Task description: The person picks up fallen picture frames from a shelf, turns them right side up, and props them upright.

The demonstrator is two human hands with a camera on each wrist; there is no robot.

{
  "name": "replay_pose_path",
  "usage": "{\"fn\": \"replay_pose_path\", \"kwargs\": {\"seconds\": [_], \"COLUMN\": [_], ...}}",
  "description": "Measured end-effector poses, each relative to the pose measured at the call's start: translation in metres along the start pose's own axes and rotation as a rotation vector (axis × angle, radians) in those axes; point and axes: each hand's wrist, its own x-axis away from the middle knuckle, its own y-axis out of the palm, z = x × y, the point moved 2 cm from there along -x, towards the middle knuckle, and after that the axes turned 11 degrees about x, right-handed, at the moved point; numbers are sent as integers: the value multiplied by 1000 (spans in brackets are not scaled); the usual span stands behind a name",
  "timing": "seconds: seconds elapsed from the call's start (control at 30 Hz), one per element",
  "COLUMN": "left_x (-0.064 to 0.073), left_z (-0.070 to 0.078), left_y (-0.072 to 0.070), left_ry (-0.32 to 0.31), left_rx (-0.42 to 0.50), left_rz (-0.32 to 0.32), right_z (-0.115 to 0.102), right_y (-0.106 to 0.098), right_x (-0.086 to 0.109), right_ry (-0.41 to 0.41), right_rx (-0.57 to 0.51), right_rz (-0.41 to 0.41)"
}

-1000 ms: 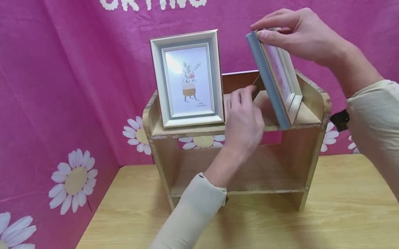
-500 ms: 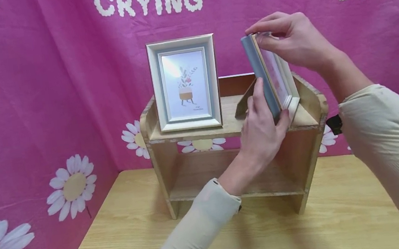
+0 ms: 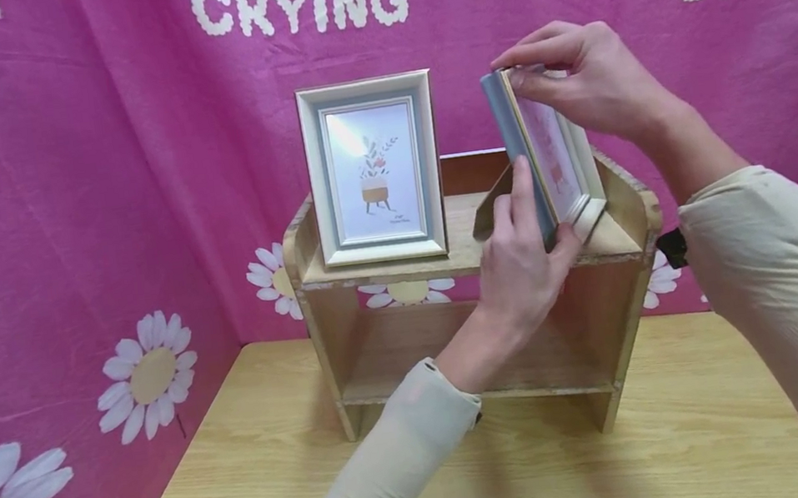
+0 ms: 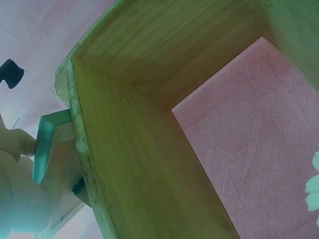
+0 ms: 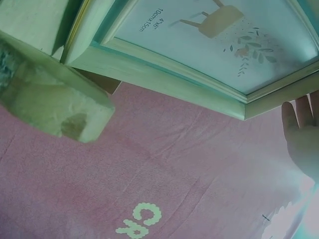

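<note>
A white and blue-grey picture frame [image 3: 576,175] stands turned sideways at the right end of the shelf top, leaning slightly, its print facing right. My right hand [image 3: 588,77] pinches its top edge between thumb and fingers. Lower down, my left hand [image 3: 515,271] grips the near side edge, the thumb near the bottom corner and the forefinger along the blue side. Behind the frame, its brown stand flap [image 3: 492,205] sticks out to the left. The right wrist view shows the print of a potted plant [image 5: 219,22] and my fingertips [image 5: 294,117] by the rim.
A matching picture frame [image 3: 384,252] stands facing forward on the left of the shelf top. The small wooden shelf [image 3: 479,394], with raised side panels, stands on a wood-grain table [image 3: 249,487]. A pink curtain [image 3: 151,147] hangs close behind and at left.
My left hand has moved from the stand flap behind the right picture frame to its lower near edge and now grips it. The frame has turned slightly; my right hand keeps its top.
</note>
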Motion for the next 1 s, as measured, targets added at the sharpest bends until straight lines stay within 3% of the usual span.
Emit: {"fn": "replay_pose_path", "kwargs": {"seconds": [0.43, 0.73, 1.0], "left_x": [0, 1, 1], "left_z": [-9, -18, -26], "left_y": [-15, -23, -30], "left_ry": [7, 0, 2], "left_rx": [79, 158, 248], "left_rz": [-45, -69, -92], "right_z": [-3, 6, 6], "right_y": [1, -4, -2], "right_x": [-7, -9, -11], "right_ry": [-46, 63, 111], "right_rx": [59, 87, 143], "right_rz": [67, 95, 89]}}
